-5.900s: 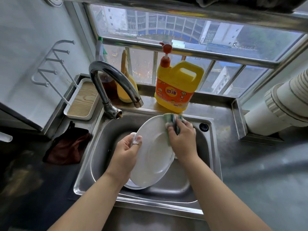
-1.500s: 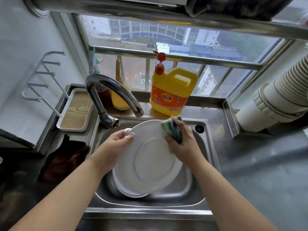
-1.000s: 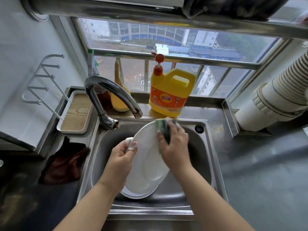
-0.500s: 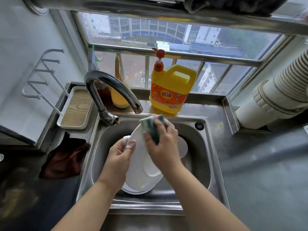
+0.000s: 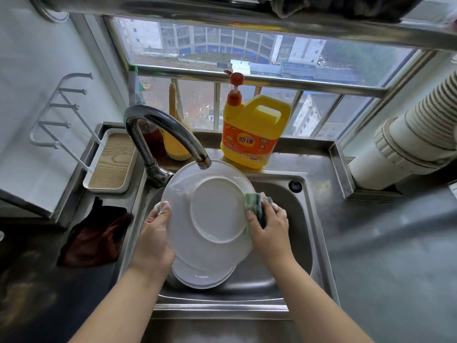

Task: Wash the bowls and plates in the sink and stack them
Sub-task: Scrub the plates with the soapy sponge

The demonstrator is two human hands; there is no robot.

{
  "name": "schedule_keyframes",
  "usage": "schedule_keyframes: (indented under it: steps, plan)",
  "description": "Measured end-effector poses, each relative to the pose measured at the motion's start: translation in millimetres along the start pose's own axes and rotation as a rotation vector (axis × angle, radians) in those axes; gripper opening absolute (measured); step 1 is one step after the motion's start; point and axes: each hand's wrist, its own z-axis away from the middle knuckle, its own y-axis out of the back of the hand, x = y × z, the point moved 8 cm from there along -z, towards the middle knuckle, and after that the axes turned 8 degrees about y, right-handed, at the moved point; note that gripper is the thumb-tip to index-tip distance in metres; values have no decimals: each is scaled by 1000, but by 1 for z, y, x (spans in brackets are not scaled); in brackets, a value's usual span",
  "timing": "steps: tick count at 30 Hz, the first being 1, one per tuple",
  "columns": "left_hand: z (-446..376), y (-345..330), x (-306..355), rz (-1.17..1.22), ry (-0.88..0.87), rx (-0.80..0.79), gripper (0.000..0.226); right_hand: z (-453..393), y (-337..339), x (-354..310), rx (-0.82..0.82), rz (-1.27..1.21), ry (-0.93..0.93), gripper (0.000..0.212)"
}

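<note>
Head view: the steel sink [image 5: 300,226] holds a white plate [image 5: 197,274] lying low in the basin, near its front wall. Above it a second plate [image 5: 212,214] is held tilted, its underside and foot ring facing the camera, its upper rim just under the spout of the tap [image 5: 163,134].

The left hand [image 5: 154,241] grips this raised plate by its left rim, thumb laid over the edge and the fingers hidden behind. The right hand [image 5: 269,229] has its grip closed round a green sponge [image 5: 256,206], which it presses against the plate's right rim; suds show on the thumb and fingertips of both hands. Both forearms reach in from the bottom edge of the picture.

Around them, a yellow detergent jug [image 5: 252,132] with a red pump stands on the ledge behind the sink, touching nothing. A wooden-floored tray [image 5: 111,164] with a white wire rack [image 5: 59,112] sits to the left of the tap. A dark brown cloth [image 5: 96,237] lies on the desk [image 5: 395,243] left of the basin. A ribbed white duct [image 5: 415,139] crosses the right side.
</note>
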Motion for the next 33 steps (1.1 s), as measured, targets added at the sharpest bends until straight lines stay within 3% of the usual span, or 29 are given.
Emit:
schedule_keyframes:
  steps: [4,8,12,15,19,22,25,28,33]
  plan:
    - [-1,-7,-5,-34,23,12,37,-6,2,-5,2,60,-16,57]
    - [1,-19,-5,-106,-23,-12,39,-18,0,-37,10,182,133,58]
    - [3,-29,-4,-158,-42,-9,45,6,-27,-70,-110,89,344,55]
    - [-3,-20,7,-131,-62,31,41,32,-38,-53,-224,169,451,51]
    - [-5,-8,10,-119,-24,58,35,21,-14,-1,-170,239,315,50]
    - [-2,-14,0,-114,10,27,33,-8,2,-5,-37,220,236,50]
    - [0,-18,-8,-142,22,27,35,-21,-6,-43,-7,160,298,50]
    - [-2,-15,-6,-140,8,38,31,-3,-29,-71,-105,134,438,51]
    - [-5,-1,0,-123,-3,61,30,37,-30,-41,-221,199,573,50]
